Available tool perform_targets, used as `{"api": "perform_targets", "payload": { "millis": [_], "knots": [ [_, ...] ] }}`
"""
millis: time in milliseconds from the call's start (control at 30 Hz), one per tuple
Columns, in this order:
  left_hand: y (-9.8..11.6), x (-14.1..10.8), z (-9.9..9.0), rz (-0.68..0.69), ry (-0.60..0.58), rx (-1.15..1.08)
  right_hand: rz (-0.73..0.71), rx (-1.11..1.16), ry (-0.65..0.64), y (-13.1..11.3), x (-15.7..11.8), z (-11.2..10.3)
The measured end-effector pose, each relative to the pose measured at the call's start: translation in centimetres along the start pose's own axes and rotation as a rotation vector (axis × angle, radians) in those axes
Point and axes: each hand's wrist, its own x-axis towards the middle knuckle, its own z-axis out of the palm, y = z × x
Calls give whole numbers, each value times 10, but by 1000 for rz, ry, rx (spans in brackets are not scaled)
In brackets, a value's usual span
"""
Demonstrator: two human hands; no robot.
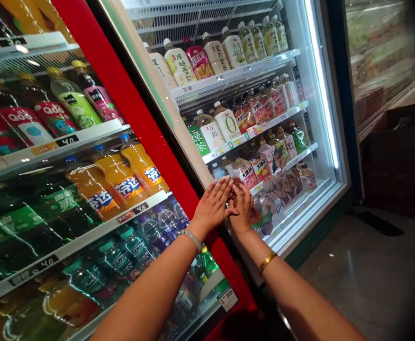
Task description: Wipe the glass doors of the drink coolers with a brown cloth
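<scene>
My left hand [211, 206], with a pale bangle at the wrist, is in the middle of the view. Its fingers are stretched out side by side, and the fingertips and thumb meet my right hand [242, 210]. The fingers of my right hand are bent and closed; a gold bracelet [267, 261] circles that wrist. Something dark reddish shows at the right hand's edge, but I cannot make out what it is. Both hands are in front of the lit drinks cooler's lower shelves, beside the red frame [150, 128] of the neighbouring cooler.
Rows of tea bottles [225, 121] stand on the lit white shelves ahead. At left, orange soda bottles [129, 166] and other drinks sit behind glass with price strips [131, 214]. A grey floor [349, 270] and dark boxes [392, 156] lie to the right.
</scene>
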Motion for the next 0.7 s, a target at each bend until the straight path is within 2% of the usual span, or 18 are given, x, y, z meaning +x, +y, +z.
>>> {"api": "perform_targets", "payload": {
  "millis": [100, 167, 300, 400, 500, 633, 700],
  "knots": [
    [-2, -2, 0, -10, 35, -40, -122, 24, -128, -3, 3, -8],
    [-2, -2, -1, -20, 43, -53, -173, 28, -187, -2, 17, -13],
    [-2, -2, -2, -46, 46, -78, -176, -5, -187, -2, 43, -21],
    [-1, -3, 0, -92, 67, -99, -206, -16, -189, -12, 35, -23],
    [-2, -4, 5, -122, 125, -129, -253, -20, -168, -23, 29, -14],
    [0, 2, 14, -272, 228, -196, -269, -44, -114, -27, 62, 8],
    [5, 5, 19, -333, 253, -248, -255, -55, -94, -24, 73, 10]
  ]
}}
